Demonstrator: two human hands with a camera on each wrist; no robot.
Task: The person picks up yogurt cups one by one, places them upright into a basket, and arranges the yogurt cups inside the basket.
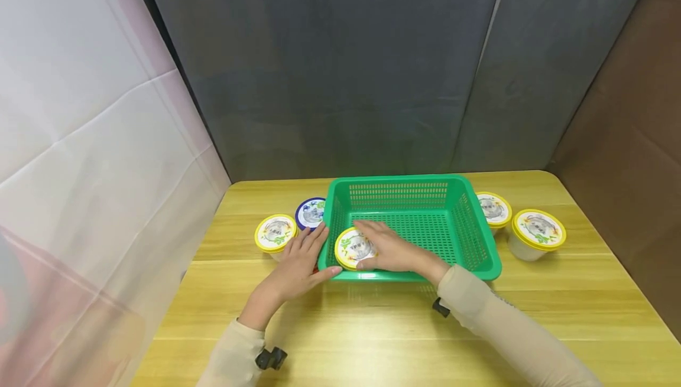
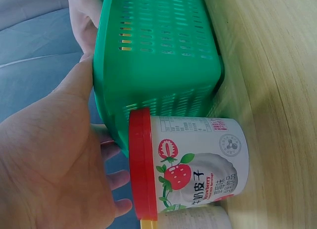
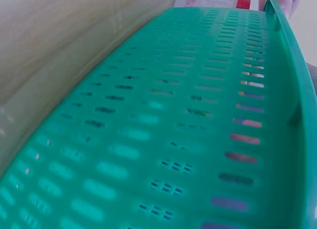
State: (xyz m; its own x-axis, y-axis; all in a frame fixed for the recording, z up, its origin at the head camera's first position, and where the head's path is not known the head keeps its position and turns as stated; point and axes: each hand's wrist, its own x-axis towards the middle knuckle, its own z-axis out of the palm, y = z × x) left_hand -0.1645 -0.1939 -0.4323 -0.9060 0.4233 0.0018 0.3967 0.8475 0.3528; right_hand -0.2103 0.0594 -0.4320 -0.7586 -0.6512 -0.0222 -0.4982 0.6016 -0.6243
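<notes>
A yellow-lidded tub (image 1: 352,247) sits inside the green plastic basket (image 1: 412,276) at its near left corner. My right hand (image 1: 395,250) holds this tub from the right, its thumb and fingers around the lid. My left hand (image 1: 299,267) rests on the basket's left rim with fingers spread and thumb at the near corner. Under that palm, outside the basket, stands a red-lidded strawberry tub (image 2: 198,164), nearly hidden in the head view. The right wrist view shows mostly the basket's slotted wall (image 3: 163,105); the right hand's grip is not visible there.
Left of the basket stand another yellow-lidded tub (image 1: 276,232) and a blue-lidded tub (image 1: 311,213). On its right are two more yellow-lidded tubs, one against the basket wall (image 1: 493,208) and one farther right (image 1: 538,230). Cloth panels enclose the wooden table (image 1: 372,340).
</notes>
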